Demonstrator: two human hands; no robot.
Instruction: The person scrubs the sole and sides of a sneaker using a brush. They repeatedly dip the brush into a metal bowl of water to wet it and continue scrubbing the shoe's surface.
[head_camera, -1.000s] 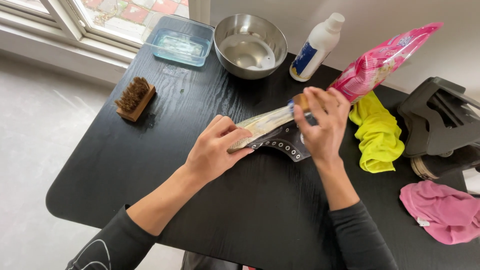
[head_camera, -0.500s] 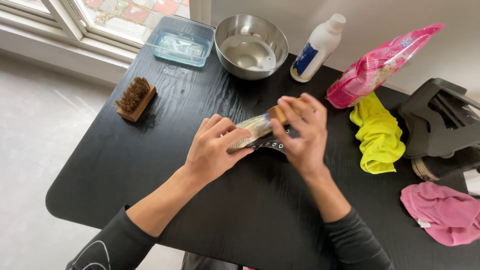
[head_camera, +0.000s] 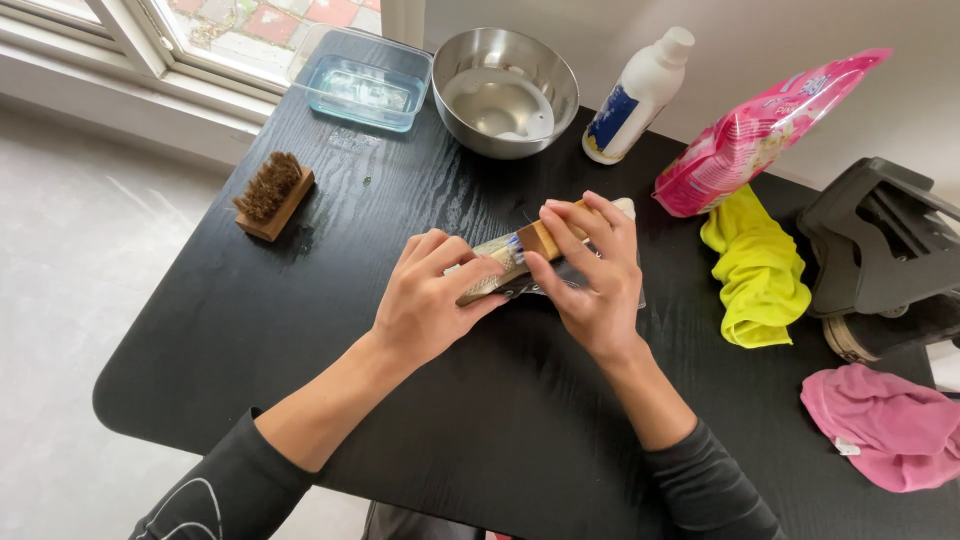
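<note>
Both my hands meet at the middle of the black table (head_camera: 300, 330), closed on one long, flat object (head_camera: 497, 262). It has a brown wooden part (head_camera: 540, 238) and a pale tip (head_camera: 624, 207), and seems to be in a shiny clear wrapper. My left hand (head_camera: 430, 300) pinches its near-left end between thumb and fingers. My right hand (head_camera: 592, 280) wraps over the wooden part, fingers spread across the top. A dark piece lies under the hands, mostly hidden.
A wooden bristle brush (head_camera: 268, 193) lies at the left. At the back stand a clear tub of water (head_camera: 365, 80), a steel bowl (head_camera: 505, 90), a white bottle (head_camera: 640, 95) and a pink bag (head_camera: 760, 135). A yellow cloth (head_camera: 760, 275), a black stand (head_camera: 880, 240) and a pink cloth (head_camera: 885, 425) are on the right.
My right hand has slid left along the object towards my left hand. The dark studded strap beneath is now mostly covered. My left hand has stayed put.
</note>
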